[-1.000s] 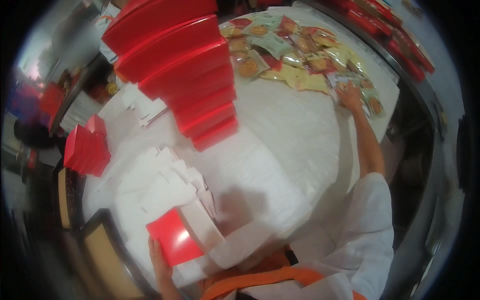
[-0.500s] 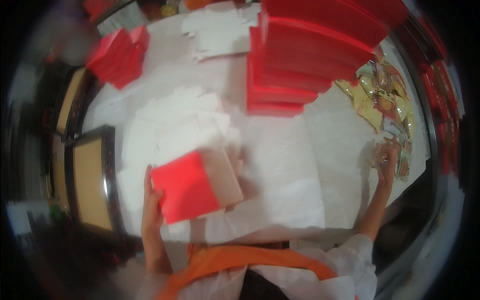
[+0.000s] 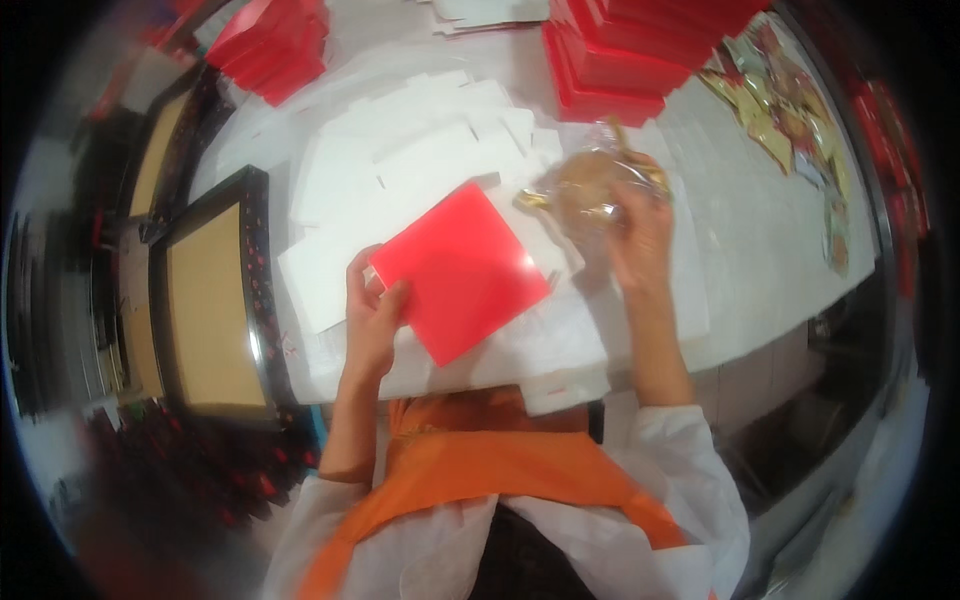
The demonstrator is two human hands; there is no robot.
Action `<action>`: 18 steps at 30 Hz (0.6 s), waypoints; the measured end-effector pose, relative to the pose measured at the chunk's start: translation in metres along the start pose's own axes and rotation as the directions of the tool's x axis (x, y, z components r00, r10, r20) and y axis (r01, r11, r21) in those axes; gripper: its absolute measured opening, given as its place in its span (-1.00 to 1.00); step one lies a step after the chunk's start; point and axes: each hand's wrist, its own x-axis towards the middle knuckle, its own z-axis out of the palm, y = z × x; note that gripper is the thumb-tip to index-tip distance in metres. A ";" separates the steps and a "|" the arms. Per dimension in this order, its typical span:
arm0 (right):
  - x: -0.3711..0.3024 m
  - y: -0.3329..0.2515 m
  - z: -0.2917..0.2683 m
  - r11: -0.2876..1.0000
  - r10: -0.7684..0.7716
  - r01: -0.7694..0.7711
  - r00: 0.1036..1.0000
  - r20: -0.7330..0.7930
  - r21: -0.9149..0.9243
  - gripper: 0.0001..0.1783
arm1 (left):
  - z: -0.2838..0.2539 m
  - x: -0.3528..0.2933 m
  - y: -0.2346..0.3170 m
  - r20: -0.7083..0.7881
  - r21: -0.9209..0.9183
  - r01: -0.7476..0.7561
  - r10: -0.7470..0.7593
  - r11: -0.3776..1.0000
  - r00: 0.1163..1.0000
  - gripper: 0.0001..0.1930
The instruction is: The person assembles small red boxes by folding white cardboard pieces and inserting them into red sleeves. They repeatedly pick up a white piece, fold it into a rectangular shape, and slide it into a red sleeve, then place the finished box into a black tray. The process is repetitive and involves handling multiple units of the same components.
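Observation:
My left hand (image 3: 374,312) grips the left corner of a red square box (image 3: 462,275), thumb on top and fingers beneath. The box is tilted, its flat red face toward me, and its inside is hidden. To the right, my right hand (image 3: 642,225) pinches a clear-wrapped packet (image 3: 588,190) with gold ends and something round and brown inside. The packet hangs just beyond the box's right corner, apart from it. Beneath both lie white flat cardboard pieces (image 3: 410,130), spread over the table.
Tall stacks of red boxes (image 3: 625,50) stand at the back right, and more red boxes (image 3: 270,50) at the back left. Several wrapped packets (image 3: 790,100) lie along the right side. Black-rimmed trays with tan bottoms (image 3: 210,300) flank the table's left edge.
My right hand has come left from the packet pile, bringing a packet toward the box. The box has turned, so its tan side no longer shows. The whole view has shifted.

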 end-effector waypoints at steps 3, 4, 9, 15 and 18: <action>-0.016 0.025 0.030 0.998 0.063 -0.063 0.998 -0.007 -0.011 -0.60 | -0.003 -0.001 -0.004 0.097 -0.067 -0.054 0.061 0.996 0.993 -0.48; -0.018 0.027 0.036 0.996 0.080 -0.080 0.997 0.006 -0.030 -0.61 | -0.004 -0.002 -0.007 0.118 -0.090 -0.070 0.081 0.993 0.990 -0.48; -0.028 0.016 0.020 0.785 0.186 -0.049 0.970 0.160 -0.618 -0.65 | -0.007 -0.004 -0.024 0.014 -0.246 -0.092 0.099 0.965 0.995 -0.50; -0.050 0.006 -0.001 0.582 0.297 0.129 0.886 0.357 -0.803 -0.68 | -0.011 -0.009 -0.028 0.001 -0.300 -0.118 0.124 0.947 0.992 -0.48; -0.060 0.005 0.009 0.601 0.235 0.206 0.878 0.416 -0.773 -0.68 | -0.010 -0.020 -0.033 -0.017 -0.279 -0.179 0.181 0.943 0.983 -0.48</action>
